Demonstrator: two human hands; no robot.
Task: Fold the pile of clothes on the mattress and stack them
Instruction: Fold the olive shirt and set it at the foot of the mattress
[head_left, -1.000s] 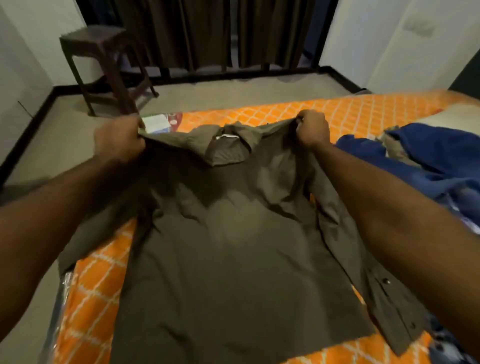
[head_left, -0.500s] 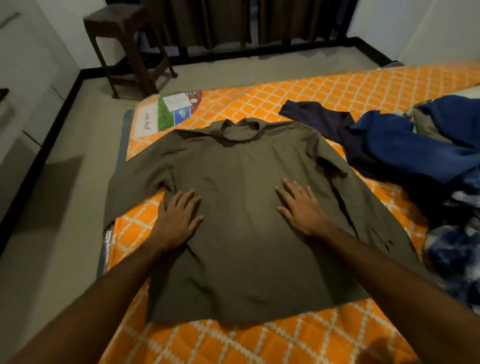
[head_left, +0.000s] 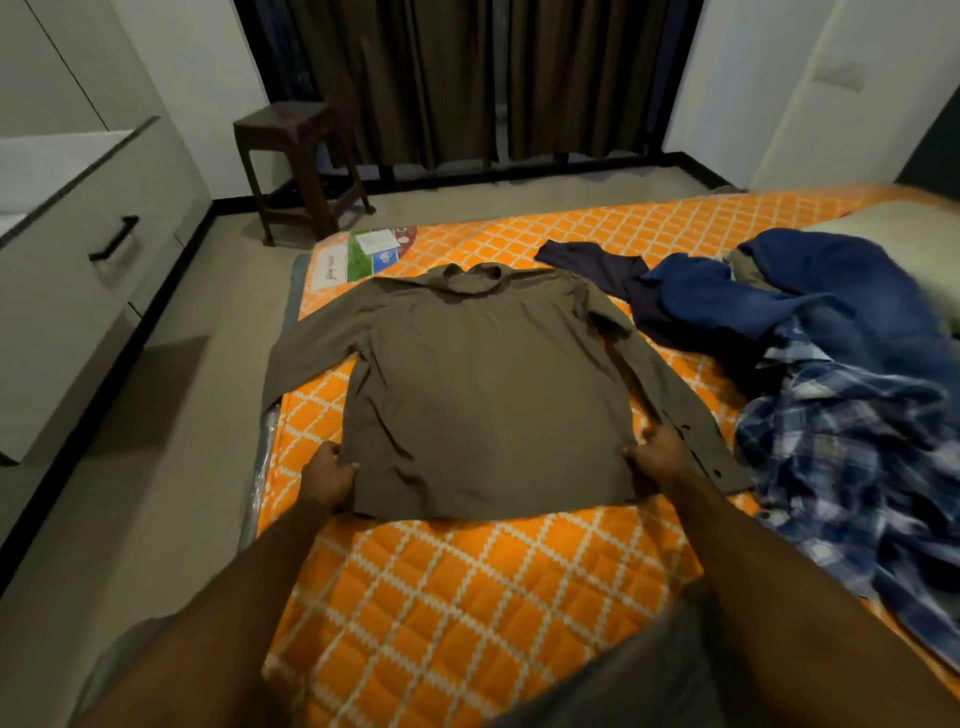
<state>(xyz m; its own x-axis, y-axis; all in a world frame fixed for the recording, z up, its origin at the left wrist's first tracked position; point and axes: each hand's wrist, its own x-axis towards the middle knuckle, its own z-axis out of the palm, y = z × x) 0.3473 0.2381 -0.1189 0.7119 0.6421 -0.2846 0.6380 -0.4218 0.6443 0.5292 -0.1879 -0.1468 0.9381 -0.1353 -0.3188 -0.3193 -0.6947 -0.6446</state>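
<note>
Olive shirt (head_left: 488, 384), face-down near mattress (head_left: 467, 613) left edge; left hand (head_left: 328, 474) and right hand (head_left: 661, 457) pinched its 2 hem corners. Risk: uneven pull would wrinkle it.

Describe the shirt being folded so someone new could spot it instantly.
On the orange quilted mattress, nearest its floor-side edge, the olive-brown shirt lies flat, collar away, sleeves spread. It is the only plain brown garment laid out flat; its neighbours to the right are crumpled blue clothes.
</note>
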